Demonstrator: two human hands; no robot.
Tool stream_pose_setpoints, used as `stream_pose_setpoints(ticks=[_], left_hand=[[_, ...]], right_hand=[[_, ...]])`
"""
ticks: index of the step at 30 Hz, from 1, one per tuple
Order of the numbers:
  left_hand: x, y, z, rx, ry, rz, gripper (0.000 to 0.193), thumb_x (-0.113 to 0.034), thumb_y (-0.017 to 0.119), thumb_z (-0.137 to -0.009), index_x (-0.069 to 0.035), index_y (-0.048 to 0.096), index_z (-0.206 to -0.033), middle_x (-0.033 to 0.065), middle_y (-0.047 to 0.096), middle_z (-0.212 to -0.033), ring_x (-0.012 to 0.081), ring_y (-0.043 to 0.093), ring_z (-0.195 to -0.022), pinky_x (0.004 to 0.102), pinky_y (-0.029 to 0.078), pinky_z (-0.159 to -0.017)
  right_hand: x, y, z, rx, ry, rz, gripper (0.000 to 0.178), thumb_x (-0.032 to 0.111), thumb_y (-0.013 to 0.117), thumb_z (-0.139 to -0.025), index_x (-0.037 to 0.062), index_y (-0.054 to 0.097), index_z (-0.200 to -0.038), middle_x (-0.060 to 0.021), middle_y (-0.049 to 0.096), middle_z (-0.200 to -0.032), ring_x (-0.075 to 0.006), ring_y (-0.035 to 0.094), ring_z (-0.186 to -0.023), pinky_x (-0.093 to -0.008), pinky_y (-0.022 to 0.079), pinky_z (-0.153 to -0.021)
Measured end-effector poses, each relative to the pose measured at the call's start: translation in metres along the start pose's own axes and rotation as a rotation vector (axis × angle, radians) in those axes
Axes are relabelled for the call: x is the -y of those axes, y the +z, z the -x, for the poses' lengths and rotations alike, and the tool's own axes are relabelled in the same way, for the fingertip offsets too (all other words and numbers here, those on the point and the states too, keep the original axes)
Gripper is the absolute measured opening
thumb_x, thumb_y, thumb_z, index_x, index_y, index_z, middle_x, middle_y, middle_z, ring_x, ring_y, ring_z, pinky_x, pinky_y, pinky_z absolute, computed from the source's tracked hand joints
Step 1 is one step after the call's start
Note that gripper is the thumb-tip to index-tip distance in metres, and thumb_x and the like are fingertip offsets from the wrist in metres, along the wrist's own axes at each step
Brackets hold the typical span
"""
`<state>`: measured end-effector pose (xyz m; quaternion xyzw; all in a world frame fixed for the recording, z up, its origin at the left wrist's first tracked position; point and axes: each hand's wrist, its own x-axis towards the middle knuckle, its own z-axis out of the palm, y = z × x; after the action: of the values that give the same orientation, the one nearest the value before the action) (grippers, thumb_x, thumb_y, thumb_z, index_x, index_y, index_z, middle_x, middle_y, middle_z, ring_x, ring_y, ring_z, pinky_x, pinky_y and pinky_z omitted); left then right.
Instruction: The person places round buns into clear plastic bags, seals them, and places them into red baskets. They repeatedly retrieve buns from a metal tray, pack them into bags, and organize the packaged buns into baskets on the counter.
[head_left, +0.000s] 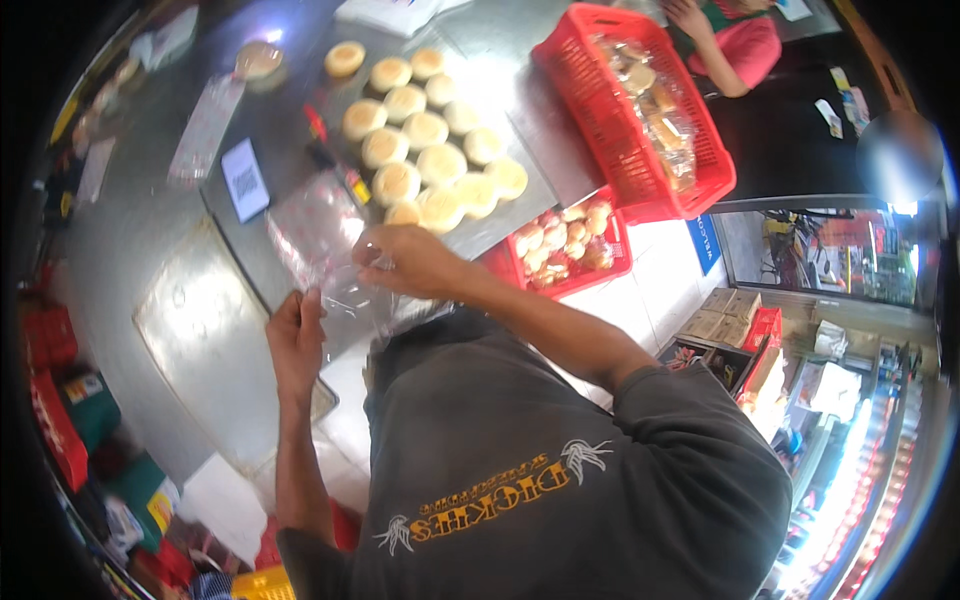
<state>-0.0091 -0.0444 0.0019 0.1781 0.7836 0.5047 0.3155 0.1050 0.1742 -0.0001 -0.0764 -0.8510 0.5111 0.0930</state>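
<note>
Both of my hands pinch a clear plastic bag (345, 303) in front of my body, just off the near table edge. My left hand (297, 335) has its thumb up against the bag's left side. On the bag's other side, my right hand (410, 260) is closed with fingers bent. Beyond them lie clear bags with pink print (315, 222); whether the held bag is joined to these I cannot tell. Several round, pale, brown-topped buns (425, 130) sit in rows on the metal table, close past my right hand.
At the right, a tall red crate (570, 100) holds bagged bread; a lower red crate (625, 255) holds more. A white code card (244, 180), a metal panel (195, 300) and another printed bag strip (205, 130) lie leftward. A co-worker's pink sleeve (755, 52) shows top right.
</note>
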Motion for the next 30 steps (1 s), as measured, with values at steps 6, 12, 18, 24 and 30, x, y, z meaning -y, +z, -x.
stream_pose_setpoints(ticks=[6,12,18,24,30], left_hand=[[-0.009,0.041,0.006,0.038,-0.022,0.156,0.021,-0.020,0.069,-0.101,-0.002,0.066,-0.091,0.0004,0.063,-0.079,0.0066,0.057,-0.064,0.0229,0.048,-0.061],[-0.029,0.082,0.006,-0.052,-0.057,0.566,0.020,-0.013,0.071,-0.098,-0.007,0.060,-0.083,0.0020,0.063,-0.078,0.0103,0.061,-0.063,0.0274,0.052,-0.061],[-0.024,0.126,0.019,0.074,-0.109,0.936,0.022,-0.016,0.063,-0.103,-0.009,0.058,-0.083,0.0021,0.061,-0.077,0.0115,0.059,-0.070,0.0269,0.050,-0.065],[-0.060,0.156,0.022,-0.114,-0.200,0.766,0.022,-0.026,0.056,-0.108,-0.006,0.062,-0.099,0.0018,0.063,-0.089,0.0099,0.058,-0.077,0.0264,0.047,-0.067],[-0.026,0.186,0.019,0.071,-0.277,1.110,0.022,-0.027,0.060,-0.107,-0.007,0.065,-0.100,0.0041,0.067,-0.094,0.0164,0.064,-0.092,0.0329,0.053,-0.086]], right_hand=[[-0.014,-0.052,0.002,0.207,0.007,0.053,0.019,0.017,0.075,-0.085,0.0039,0.072,-0.099,-0.0155,0.074,-0.090,-0.0337,0.072,-0.086,-0.0435,0.055,-0.077],[-0.001,-0.072,0.018,-0.198,-0.055,0.174,0.063,0.032,0.085,-0.076,0.0032,0.056,-0.124,-0.0146,0.058,-0.119,-0.0365,0.055,-0.117,-0.0475,0.042,-0.101],[0.015,-0.071,0.043,-0.223,-0.254,0.199,0.081,0.047,0.088,-0.070,0.0049,0.055,-0.131,-0.0170,0.057,-0.130,-0.0383,0.051,-0.123,-0.0491,0.036,-0.106],[-0.004,-0.101,0.053,-0.127,-0.103,0.172,0.076,0.045,0.089,-0.070,0.0027,0.059,-0.126,-0.0149,0.062,-0.122,-0.0338,0.060,-0.111,-0.0483,0.045,-0.096],[-0.032,-0.092,0.072,0.111,0.104,-0.393,0.029,0.018,0.081,-0.087,0.0012,0.066,-0.105,-0.0109,0.067,-0.089,-0.0188,0.062,-0.077,-0.0320,0.050,-0.070]])
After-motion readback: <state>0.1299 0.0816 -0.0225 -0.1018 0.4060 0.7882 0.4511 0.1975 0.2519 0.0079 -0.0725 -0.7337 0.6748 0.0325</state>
